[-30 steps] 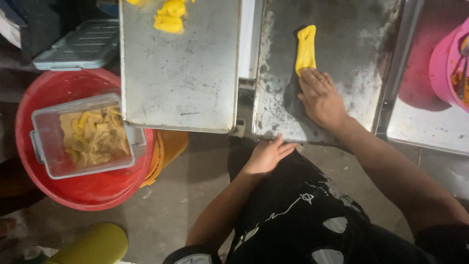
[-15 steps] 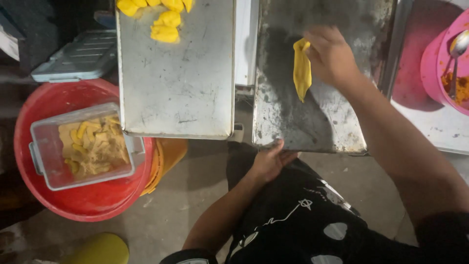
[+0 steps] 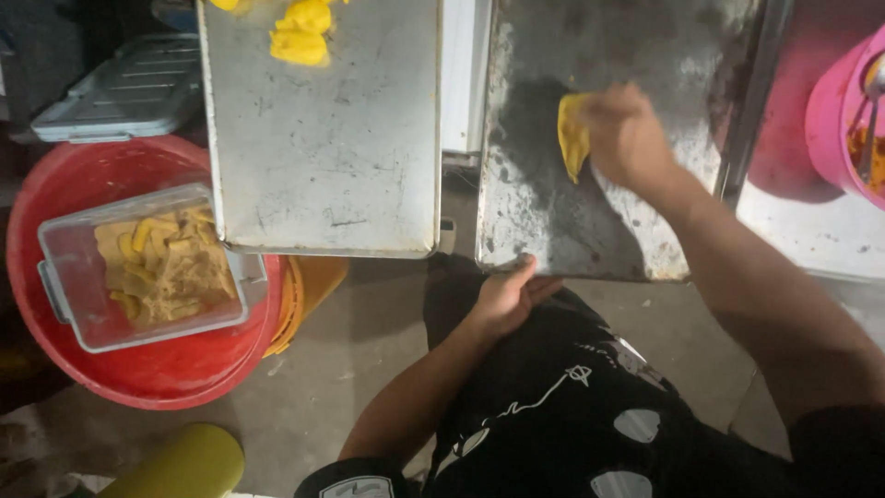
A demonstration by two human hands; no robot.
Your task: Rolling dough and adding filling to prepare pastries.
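Observation:
My right hand point(image 3: 627, 138) grips a flat yellow piece of dough point(image 3: 572, 138) and presses it on the right metal tray point(image 3: 553, 231), near the tray's middle. The hand is blurred with motion. My left hand point(image 3: 507, 295) rests on the near edge of that tray, thumb on the rim, above my lap. A second metal tray point(image 3: 323, 166) lies to the left, with a small heap of yellow dough pieces point(image 3: 300, 37) at its far end.
A red basin point(image 3: 138, 369) on the floor at left holds a clear plastic box point(image 3: 138, 267) of yellow scraps. A grey lid point(image 3: 120, 92) lies behind it. A pink bowl point(image 3: 843, 120) with a spoon stands at far right. A yellow-green object point(image 3: 184, 466) sits bottom left.
My right hand has carried the yellow piece up the right tray, away from me. My left hand has risen from my lap to the tray's near edge.

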